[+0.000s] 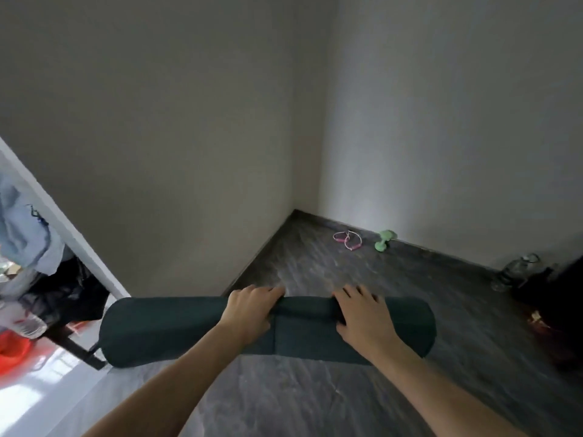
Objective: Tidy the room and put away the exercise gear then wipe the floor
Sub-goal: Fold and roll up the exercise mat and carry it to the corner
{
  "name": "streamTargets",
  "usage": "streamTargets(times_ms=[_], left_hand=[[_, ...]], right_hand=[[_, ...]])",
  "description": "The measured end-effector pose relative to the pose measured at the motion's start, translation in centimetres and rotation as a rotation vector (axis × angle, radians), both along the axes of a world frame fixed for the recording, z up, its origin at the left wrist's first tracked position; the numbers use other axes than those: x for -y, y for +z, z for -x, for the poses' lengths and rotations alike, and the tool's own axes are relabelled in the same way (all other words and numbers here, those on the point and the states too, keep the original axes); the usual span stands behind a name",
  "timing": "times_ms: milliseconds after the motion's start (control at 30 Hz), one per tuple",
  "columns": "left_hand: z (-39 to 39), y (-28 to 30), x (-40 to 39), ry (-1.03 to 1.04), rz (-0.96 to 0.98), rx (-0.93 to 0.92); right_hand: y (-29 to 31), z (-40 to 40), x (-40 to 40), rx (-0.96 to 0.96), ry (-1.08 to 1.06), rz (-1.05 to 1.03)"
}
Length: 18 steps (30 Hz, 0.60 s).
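A rolled dark green exercise mat point(164, 332) lies crosswise on the grey floor point(315, 398) in front of me. My left hand point(250, 310) curls over the top of the roll near its middle, fingers wrapped over the far side. My right hand point(362, 316) lies on the roll just to the right, fingers spread and fairly straight, pressing down. A pink resistance band with handles point(347, 239) and a small green dumbbell point(385, 240) lie near the far wall.
The room's corner is straight ahead. A clear plastic bottle point(514, 272) and a dark object point(555, 307) stand at the right. At the left a doorway shows clothes point(28, 234), a black bag point(63, 294) and a red thing point(12, 351).
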<state>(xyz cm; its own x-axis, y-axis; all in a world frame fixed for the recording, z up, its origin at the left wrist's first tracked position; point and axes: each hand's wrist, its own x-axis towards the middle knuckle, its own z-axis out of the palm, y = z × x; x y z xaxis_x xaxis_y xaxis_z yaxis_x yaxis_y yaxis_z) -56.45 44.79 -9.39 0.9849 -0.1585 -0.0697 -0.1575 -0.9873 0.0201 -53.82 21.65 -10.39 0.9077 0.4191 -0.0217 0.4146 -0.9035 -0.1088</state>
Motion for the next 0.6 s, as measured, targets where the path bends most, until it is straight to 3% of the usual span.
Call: streamTargets(times_ms=[233,600], left_hand=[[-14.9,-1.2,3.0,-0.027,0.011,-0.06],[-38.2,-0.9,7.0,0.086,0.008,-0.11]], right_hand=[[-1.8,-13.9,3.0,-0.022,-0.027,0.014],[-1.1,-39.6,6.7,0.039,0.109,0.062]])
